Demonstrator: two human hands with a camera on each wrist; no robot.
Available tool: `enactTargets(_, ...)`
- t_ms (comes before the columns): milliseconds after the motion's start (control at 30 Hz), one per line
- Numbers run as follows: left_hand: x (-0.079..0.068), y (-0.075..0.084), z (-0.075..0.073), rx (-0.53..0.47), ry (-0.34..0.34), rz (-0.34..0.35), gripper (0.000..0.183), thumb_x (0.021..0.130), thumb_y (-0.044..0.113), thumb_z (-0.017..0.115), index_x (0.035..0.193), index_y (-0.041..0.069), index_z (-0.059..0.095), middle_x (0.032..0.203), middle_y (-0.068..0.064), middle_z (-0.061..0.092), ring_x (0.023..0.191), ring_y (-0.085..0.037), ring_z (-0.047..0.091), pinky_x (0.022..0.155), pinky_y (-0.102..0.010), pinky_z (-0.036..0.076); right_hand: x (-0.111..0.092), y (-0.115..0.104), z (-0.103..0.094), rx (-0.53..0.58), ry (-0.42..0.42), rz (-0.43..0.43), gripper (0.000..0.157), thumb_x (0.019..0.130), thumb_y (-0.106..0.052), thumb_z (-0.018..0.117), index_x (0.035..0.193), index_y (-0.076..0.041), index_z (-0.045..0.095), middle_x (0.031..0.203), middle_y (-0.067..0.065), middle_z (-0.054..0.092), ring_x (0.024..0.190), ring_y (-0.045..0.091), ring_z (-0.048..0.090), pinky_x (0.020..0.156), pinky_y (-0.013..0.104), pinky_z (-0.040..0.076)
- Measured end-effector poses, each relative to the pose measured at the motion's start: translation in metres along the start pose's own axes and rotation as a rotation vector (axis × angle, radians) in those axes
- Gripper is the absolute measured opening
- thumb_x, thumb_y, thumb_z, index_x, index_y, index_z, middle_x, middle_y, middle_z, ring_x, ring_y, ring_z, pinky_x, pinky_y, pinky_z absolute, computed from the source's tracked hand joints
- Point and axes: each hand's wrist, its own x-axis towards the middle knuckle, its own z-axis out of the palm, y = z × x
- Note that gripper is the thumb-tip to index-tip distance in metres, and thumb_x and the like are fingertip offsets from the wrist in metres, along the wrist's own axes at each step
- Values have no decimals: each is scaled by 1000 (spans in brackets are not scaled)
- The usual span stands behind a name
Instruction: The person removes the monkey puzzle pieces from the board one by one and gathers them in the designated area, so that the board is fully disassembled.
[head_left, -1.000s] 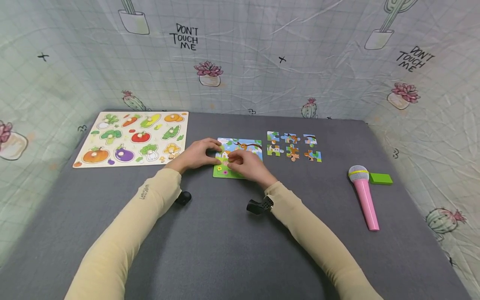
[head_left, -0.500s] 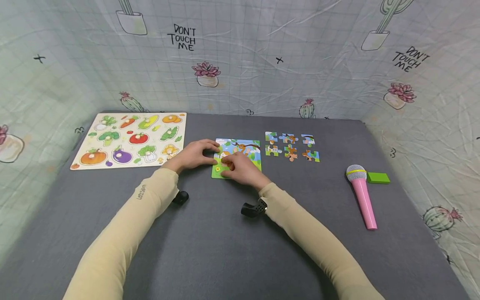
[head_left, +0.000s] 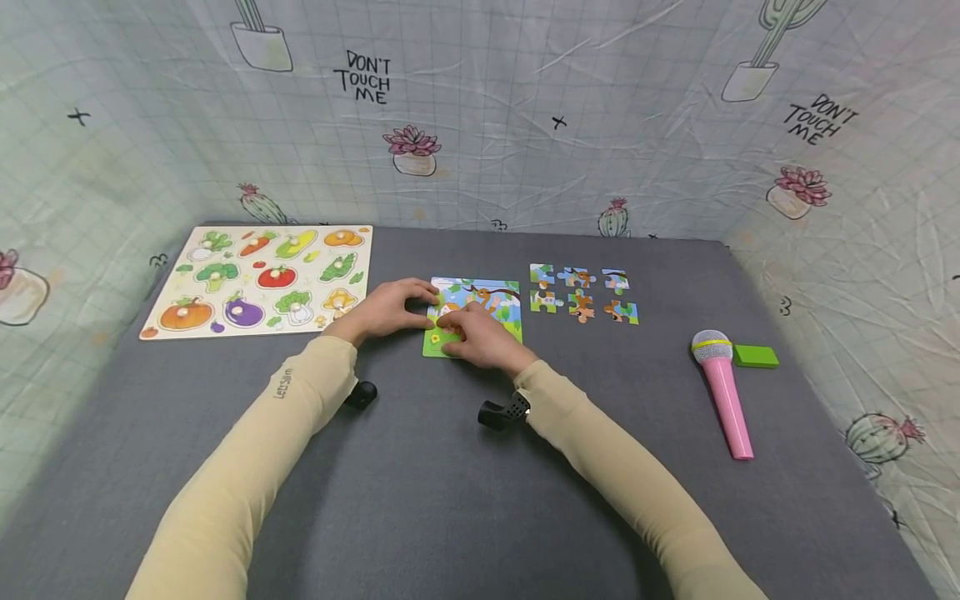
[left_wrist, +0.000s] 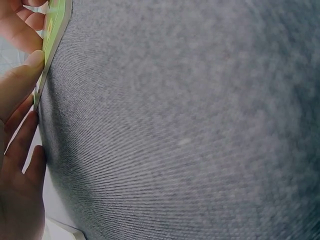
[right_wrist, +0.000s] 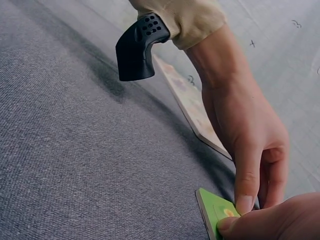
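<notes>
A small puzzle board (head_left: pixel 506 312) with a green and blue picture lies flat near the middle of the table. My left hand (head_left: pixel 386 310) touches its left edge, thumb and fingers apart along the side. In the left wrist view, the left thumb (left_wrist: pixel 34 59) rests on that edge. Over the board's lower left is my right hand (head_left: pixel 480 335), its fingers bent and its thumb down beside a yellow flower (right_wrist: pixel 229 213). It pinches what seems to be a puzzle piece there, mostly hidden beneath the fingers. Several loose puzzle pieces (head_left: pixel 581 305) lie right of the board in two rows.
At the back left lies a large vegetable board (head_left: pixel 307 292). A pink toy microphone (head_left: pixel 727 404) rests at the right, beside a green block (head_left: pixel 756 357). Patterned cloth (head_left: pixel 480 100) closes off the table's back and sides.
My right hand has shifted slightly left and toward me over the board, and its thumb and forefinger have spread apart. The left hand keeps its place on the edge.
</notes>
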Motion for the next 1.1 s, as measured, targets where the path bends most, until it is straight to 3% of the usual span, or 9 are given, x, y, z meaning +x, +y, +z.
enactTargets(400,0,-2,-1,12,-15,18,39,89,18,73,124,2,66,141,-12,51,135,-32,42,112,-49,32,2,1,1,44,1,19,40,91,-12,68,130,-4,61,110,11,57,94,22,47,81,33,45)
enactTargets(733,0,-2,-3,30,-16,41,38,88,17,74,122,1,67,139,-14,53,133,-33,43,112,-48,32,2,1,5,98,64,38,39,88,-11,72,126,-6,61,106,10,51,91,21,46,79,32,43)
enactTargets(1100,0,-1,-4,26,-27,37,39,89,17,73,124,2,66,140,-14,52,134,-33,43,112,-49,32,-3,4,2,133,39,23,38,91,-14,69,128,-8,62,105,11,53,90,21,46,77,33,43)
